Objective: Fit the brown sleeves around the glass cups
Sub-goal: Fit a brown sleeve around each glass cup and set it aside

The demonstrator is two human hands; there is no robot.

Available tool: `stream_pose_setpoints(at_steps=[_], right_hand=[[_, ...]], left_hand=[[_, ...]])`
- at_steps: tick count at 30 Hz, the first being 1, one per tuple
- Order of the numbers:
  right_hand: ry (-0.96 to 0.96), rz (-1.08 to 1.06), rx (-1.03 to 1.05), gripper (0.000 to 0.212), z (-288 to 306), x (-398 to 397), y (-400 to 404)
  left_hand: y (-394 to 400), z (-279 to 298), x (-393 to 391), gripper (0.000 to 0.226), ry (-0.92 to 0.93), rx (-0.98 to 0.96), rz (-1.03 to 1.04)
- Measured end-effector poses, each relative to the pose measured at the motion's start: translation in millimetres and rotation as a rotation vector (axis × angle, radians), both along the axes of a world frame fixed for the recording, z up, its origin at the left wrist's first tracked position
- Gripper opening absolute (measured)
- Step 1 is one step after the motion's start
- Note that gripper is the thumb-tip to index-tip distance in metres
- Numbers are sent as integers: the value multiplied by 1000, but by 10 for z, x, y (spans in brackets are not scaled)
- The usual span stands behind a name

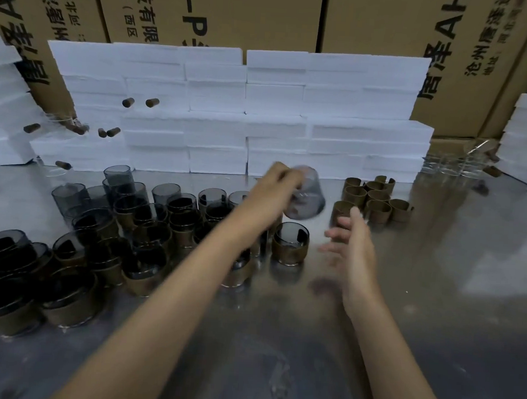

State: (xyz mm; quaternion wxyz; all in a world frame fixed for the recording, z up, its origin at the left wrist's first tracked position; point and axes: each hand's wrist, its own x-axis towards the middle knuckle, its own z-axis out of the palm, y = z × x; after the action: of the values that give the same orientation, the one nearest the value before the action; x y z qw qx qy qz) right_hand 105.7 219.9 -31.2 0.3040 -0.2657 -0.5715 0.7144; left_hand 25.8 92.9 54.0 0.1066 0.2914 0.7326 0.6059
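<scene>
While the left hand grips a bare smoky glass cup tilted in the air, the right hand hangs spread and empty just right of it. Brown sleeves cluster on the surface right of that cup, probably kept within reach, with finished cups below and left of it.

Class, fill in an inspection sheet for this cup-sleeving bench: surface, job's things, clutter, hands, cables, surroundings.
Surface: shiny metal table, reflective, bare in the foreground.
Job's things: bare grey glass cup held tilted in the air; loose brown sleeves clustered at right; sleeved cups massed at left and centre; unsleeved grey cups behind them.
Clutter: small brown corks near the foam at left.
Hands: left hand in a grip on the cup; right hand open, empty, blurred.
Cables: nothing seen.
Surroundings: white foam blocks stacked behind; cardboard cartons beyond.
</scene>
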Motion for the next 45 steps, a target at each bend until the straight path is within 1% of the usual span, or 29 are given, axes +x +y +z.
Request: stream_pose_setpoints(at_steps=[2, 3, 5, 7, 10, 11, 12, 15, 17, 20, 23, 27, 29, 32, 34, 36, 38, 41, 43, 45], right_hand=[[113, 274, -158, 66, 66, 132, 20], [182, 392, -225, 69, 76, 199, 32], [264, 552, -363, 63, 77, 304, 28], [269, 595, -426, 63, 62, 336, 34], [260, 570, -405, 73, 66, 334, 30], [261, 555, -389, 78, 74, 328, 13], [254, 525, -351, 80, 76, 322, -5], [191, 364, -212, 80, 89, 274, -84], [162, 275, -185, 81, 80, 214, -126], [137, 190, -175, 72, 61, 135, -147], [130, 97, -63, 64, 18, 106, -119], [163, -32, 28, 54, 4, 104, -91], [161, -115, 73, 47, 13, 108, -88], [135, -201, 175, 42, 24, 150, -80], [124, -222, 215, 35, 27, 169, -68], [71, -232, 221, 33, 22, 168, -49], [-23, -189, 197, 44, -5, 159, -51], [-150, -21, 134, 59, -43, 160, -84], [-181, 82, 147, 68, -61, 162, -105], [-185, 94, 188, 71, -46, 160, -123]], left_hand=[[133, -191, 315, 29, -45, 21, -87], [194, -282, 443, 34, -106, 60, -122], [301, -434, 619, 39, -200, 162, -129], [381, -548, 690, 38, -175, 193, -77], [421, -671, 662, 32, -65, 135, -18], [409, -695, 627, 28, -31, 135, -18], [390, -712, 587, 24, -8, 138, -23], [330, -743, 480, 20, 28, 134, -46], [322, -758, 439, 21, 37, 151, -41], [316, -770, 400, 20, 40, 201, -3], [284, -789, 363, 25, 76, 226, 70], [261, -778, 391, 11, 94, 299, 121], [279, -790, 417, 7, 77, 317, 130], [324, -830, 479, 18, -49, 321, 86], [354, -852, 535, 30, -190, 291, 13], [365, -894, 556, 33, -274, 239, -43], [340, -917, 529, 32, -282, 216, -64], [290, -918, 452, 41, -284, 197, -110], [267, -918, 424, 46, -290, 181, -138], [273, -933, 396, 45, -282, 157, -147]])
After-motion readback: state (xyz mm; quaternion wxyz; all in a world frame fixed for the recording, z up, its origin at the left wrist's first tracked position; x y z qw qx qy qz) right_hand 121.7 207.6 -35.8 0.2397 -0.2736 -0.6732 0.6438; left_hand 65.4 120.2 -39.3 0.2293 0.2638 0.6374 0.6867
